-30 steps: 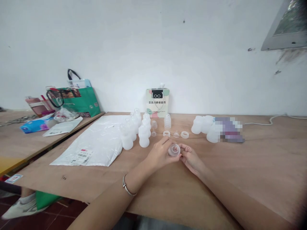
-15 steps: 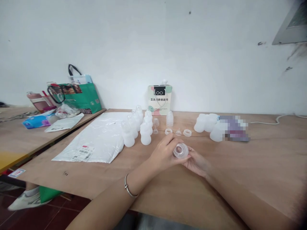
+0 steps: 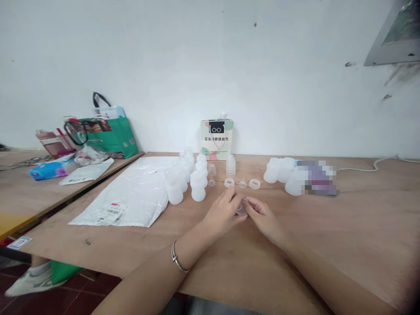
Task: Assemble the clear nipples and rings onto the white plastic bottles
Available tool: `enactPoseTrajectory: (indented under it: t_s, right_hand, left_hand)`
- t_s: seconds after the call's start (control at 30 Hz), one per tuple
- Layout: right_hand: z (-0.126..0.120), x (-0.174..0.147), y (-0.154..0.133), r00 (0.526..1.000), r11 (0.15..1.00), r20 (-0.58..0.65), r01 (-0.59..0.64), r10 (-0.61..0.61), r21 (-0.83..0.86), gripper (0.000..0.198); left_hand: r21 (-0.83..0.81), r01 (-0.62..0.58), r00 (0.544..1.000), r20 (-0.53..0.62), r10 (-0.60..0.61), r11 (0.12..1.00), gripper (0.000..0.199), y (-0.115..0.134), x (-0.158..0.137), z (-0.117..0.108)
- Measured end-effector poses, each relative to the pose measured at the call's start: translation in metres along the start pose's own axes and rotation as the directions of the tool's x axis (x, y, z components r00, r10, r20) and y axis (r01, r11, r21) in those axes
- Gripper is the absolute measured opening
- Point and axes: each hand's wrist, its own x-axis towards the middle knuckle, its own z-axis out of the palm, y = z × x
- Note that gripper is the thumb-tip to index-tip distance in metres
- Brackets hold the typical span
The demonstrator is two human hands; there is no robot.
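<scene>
My left hand (image 3: 223, 209) is closed round a translucent bottle nipple, seemingly set in a collar ring (image 3: 241, 211), held above the table. From the other side, my right hand (image 3: 265, 217) pinches the top of the same piece. Fingers hide much of it. Just beyond my hands lie a collar ring (image 3: 229, 183), a clear nipple (image 3: 242, 183) and another ring (image 3: 254, 183). Behind them stands a clear bottle cap (image 3: 230, 165). Capped white baby bottles (image 3: 198, 192) stand in rows to the left, with a small clear cap (image 3: 212, 169) and a nipple (image 3: 211, 180) beside them.
White bottle bodies (image 3: 294, 183) sit at the right beside a blurred-out packet (image 3: 320, 177). A white plastic mailer (image 3: 131, 192) lies left. A paper bag (image 3: 216, 140) stands against the wall. A green bag (image 3: 114, 135) is on the side table; a person's shoe (image 3: 31, 280) shows below.
My right hand has come up from beneath the nipple piece to pinch its top. The piece has tipped and is now more covered by fingers. The view has shifted slightly.
</scene>
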Motion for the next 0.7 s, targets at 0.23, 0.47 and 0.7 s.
enactPoseTrajectory:
  t_s: [0.23, 0.47, 0.7]
  right_hand:
    - [-0.003, -0.001, 0.005, 0.985, 0.927, -0.005, -0.158, 0.17, 0.341, 0.026]
    - [-0.009, 0.0, 0.001, 0.974, 0.937, 0.021, -0.224, 0.227, 0.267, 0.032]
    - [-0.113, 0.024, 0.015, 0.407, 0.834, -0.8, -0.143, -0.441, -0.533, 0.07]
  left_hand:
    - [-0.315, 0.04, 0.999, 0.047, -0.026, 0.948, 0.047, 0.004, 0.003, -0.01]
    - [-0.684, 0.217, 0.976, 0.14, -0.166, 0.697, 0.036, -0.005, 0.003, -0.004]
    - [-0.77, 0.209, 0.958, 0.037, -0.285, 0.603, 0.039, -0.018, 0.006, 0.014]
